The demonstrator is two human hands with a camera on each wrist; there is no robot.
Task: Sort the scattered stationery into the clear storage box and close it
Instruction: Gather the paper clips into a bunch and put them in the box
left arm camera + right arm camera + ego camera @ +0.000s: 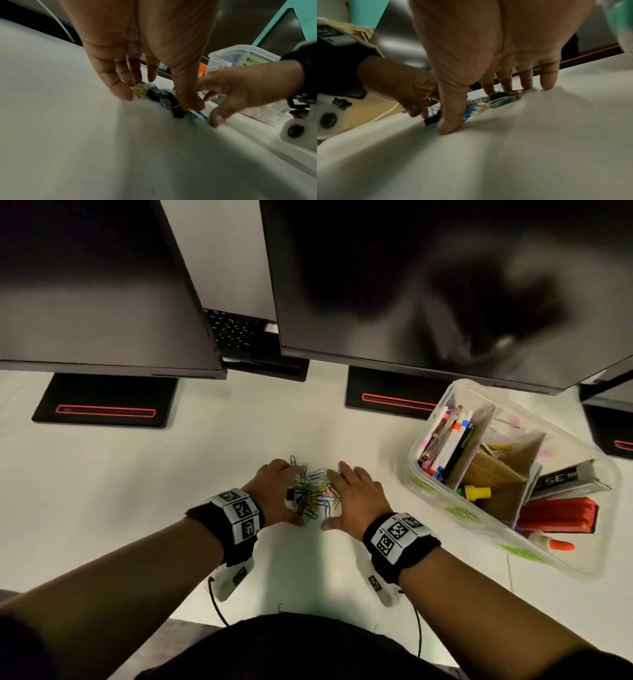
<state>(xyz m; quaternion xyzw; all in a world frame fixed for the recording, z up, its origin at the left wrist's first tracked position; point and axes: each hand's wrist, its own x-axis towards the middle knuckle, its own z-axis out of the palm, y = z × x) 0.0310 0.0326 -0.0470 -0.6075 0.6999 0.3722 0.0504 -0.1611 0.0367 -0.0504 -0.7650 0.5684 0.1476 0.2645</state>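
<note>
A pile of coloured paper clips (310, 494) with a few black binder clips (176, 108) lies on the white table. My left hand (274, 493) stands at its left side and my right hand (358, 501) at its right. Both have straight fingers with their tips on the table, fencing the pile in. In the left wrist view my left hand (145, 54) touches the paper clips (142, 92). In the right wrist view my right hand (488, 47) touches the paper clips (488, 104). The clear storage box (462, 513) stands open at the right, holding markers, cardboard dividers, a red block and a glue bottle.
Two dark monitors (102, 285) hang over the back of the table, with their black stands (102, 402) behind the pile. The table's front edge (191, 604) runs close to my body. Thin cables (215, 604) hang from my wrists.
</note>
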